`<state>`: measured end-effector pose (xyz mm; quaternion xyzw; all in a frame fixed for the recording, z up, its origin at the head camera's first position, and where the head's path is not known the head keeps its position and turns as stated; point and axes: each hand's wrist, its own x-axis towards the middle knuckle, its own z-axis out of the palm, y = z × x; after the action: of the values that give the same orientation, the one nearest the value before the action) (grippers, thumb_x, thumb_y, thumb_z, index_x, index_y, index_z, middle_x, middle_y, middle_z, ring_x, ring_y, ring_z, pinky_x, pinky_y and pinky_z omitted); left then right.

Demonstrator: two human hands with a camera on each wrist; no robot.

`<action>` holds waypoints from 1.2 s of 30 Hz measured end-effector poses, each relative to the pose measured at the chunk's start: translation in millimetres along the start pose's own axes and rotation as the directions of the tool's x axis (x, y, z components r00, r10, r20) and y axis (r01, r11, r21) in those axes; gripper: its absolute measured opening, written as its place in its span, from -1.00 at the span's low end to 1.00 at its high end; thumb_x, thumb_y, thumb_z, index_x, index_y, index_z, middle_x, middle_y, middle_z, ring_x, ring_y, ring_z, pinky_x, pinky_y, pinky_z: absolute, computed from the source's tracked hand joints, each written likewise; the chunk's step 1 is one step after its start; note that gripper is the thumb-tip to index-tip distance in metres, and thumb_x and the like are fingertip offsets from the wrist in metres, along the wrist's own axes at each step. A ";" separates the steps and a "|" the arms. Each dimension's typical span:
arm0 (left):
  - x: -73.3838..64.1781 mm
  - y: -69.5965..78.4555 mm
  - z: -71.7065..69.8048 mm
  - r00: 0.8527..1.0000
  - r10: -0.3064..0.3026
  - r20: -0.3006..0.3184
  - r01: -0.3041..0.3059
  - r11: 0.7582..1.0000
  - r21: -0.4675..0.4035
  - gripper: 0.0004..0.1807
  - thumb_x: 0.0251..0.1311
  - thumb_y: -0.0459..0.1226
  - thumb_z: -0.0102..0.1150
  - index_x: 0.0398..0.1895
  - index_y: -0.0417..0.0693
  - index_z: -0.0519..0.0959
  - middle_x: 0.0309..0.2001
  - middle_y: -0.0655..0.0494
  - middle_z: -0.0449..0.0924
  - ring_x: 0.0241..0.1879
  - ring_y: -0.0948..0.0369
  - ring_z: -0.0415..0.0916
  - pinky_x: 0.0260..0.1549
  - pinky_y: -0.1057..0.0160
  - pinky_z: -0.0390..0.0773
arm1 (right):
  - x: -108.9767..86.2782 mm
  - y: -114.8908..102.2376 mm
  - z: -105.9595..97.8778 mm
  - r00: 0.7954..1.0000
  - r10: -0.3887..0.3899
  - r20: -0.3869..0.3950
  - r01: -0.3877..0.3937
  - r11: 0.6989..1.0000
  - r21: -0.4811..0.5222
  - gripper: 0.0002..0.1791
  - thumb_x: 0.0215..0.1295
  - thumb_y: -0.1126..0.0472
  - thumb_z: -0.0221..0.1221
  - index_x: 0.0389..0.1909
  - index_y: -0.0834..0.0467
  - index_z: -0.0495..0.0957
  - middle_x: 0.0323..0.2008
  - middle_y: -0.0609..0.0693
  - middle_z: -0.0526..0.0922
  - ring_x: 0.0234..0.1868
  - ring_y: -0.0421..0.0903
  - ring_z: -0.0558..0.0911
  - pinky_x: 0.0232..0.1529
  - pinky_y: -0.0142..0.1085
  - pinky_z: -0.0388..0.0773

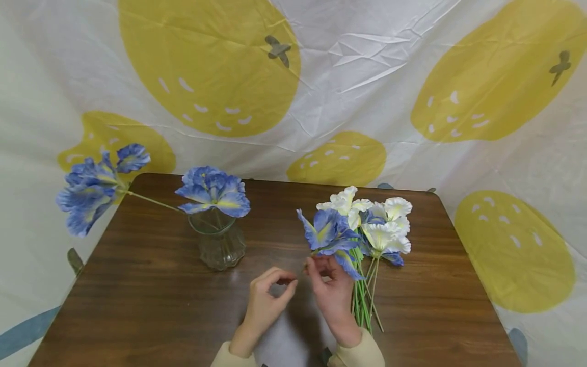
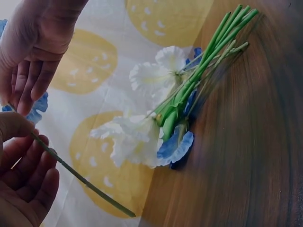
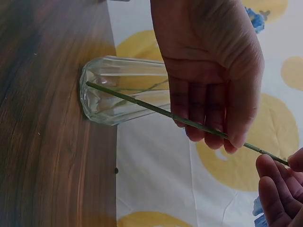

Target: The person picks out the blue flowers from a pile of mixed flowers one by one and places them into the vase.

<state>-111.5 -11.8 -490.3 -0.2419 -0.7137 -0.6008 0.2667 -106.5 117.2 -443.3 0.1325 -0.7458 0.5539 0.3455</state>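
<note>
Both hands pinch the stem of a blue artificial iris above the front of the table. My right hand holds it just below the petals. Farther down the stem, the thumb and fingertips of my left hand pinch it, and the cut end sticks out past them. A ribbed glass vase stands at the left with two blue irises, one upright and one leaning far left. Beside my right hand lies a bunch of white and blue irises, green stems toward me.
The dark wooden table ends at its back edge against a white cloth with yellow fruit prints, which also hangs along both sides. A pale grey patch lies on the table under my hands.
</note>
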 end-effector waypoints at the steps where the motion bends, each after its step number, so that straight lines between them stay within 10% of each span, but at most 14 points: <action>1: 0.3 1.0 -0.3 1.000 -0.009 0.001 0.009 1.000 0.003 -0.85 -0.11 -0.55 0.30 -0.48 -0.18 0.62 -0.49 0.10 0.61 -0.50 0.23 0.53 -0.45 0.43 0.51 | 0.2 0.1 0.3 1.000 -0.012 0.003 0.012 1.000 -0.003 -0.85 0.00 0.61 0.21 -0.44 0.36 0.53 -0.65 0.15 0.61 -0.67 -0.04 0.58 -0.62 -0.45 0.52; 12: 20.4 6.4 -20.9 0.997 0.012 -0.077 -0.009 0.999 0.033 -0.82 -0.18 -0.68 0.27 -0.49 -0.35 0.61 -0.51 -0.09 0.60 -0.53 0.16 0.55 -0.49 0.43 0.56 | 2.6 6.8 -9.5 0.996 -0.063 0.057 0.062 0.998 0.027 -0.77 -0.02 0.62 0.23 -0.30 0.38 0.54 -0.57 0.16 0.65 -0.62 -0.05 0.63 -0.58 -0.44 0.55; 19: 56.3 20.3 -54.0 0.985 -0.009 -0.175 0.004 0.999 -0.033 -0.84 -0.09 -0.65 0.27 -0.43 -0.34 0.65 -0.41 -0.14 0.58 -0.36 0.30 0.53 -0.42 0.52 0.51 | 5.1 5.4 -24.1 0.999 -0.044 0.008 0.044 0.999 -0.029 -0.79 -0.07 0.70 0.19 -0.38 0.46 0.52 -0.63 0.18 0.62 -0.65 -0.11 0.61 -0.63 -0.47 0.51; 27: 105.0 46.8 -86.6 0.929 0.064 -0.365 -0.102 0.991 -0.088 -0.91 -0.08 -0.68 0.23 -0.44 -0.52 0.60 -0.39 0.04 0.58 -0.34 0.27 0.50 -0.34 0.43 0.49 | 9.5 -4.2 -38.7 0.999 -0.022 -0.048 0.019 0.998 -0.062 -0.84 -0.05 0.73 0.13 -0.43 0.51 0.48 -0.62 0.28 0.58 -0.63 -0.18 0.60 -0.66 -0.49 0.47; 36: 132.2 43.3 -107.6 0.862 0.093 -0.498 -0.143 0.988 -0.063 -0.92 -0.03 -0.66 0.20 -0.41 -0.58 0.56 -0.38 0.22 0.58 -0.37 0.30 0.53 -0.34 0.43 0.51 | 3.3 28.9 -57.2 0.993 0.067 -0.097 -0.081 0.986 -0.146 -0.91 0.04 0.66 0.15 -0.42 0.50 0.51 -0.62 0.25 0.61 -0.64 -0.21 0.60 -0.62 -0.55 0.47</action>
<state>-171.0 -107.7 -355.4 -0.1363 -0.5754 -0.6593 0.4644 -104.5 180.4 -453.9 0.0528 -0.7731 0.5143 0.3675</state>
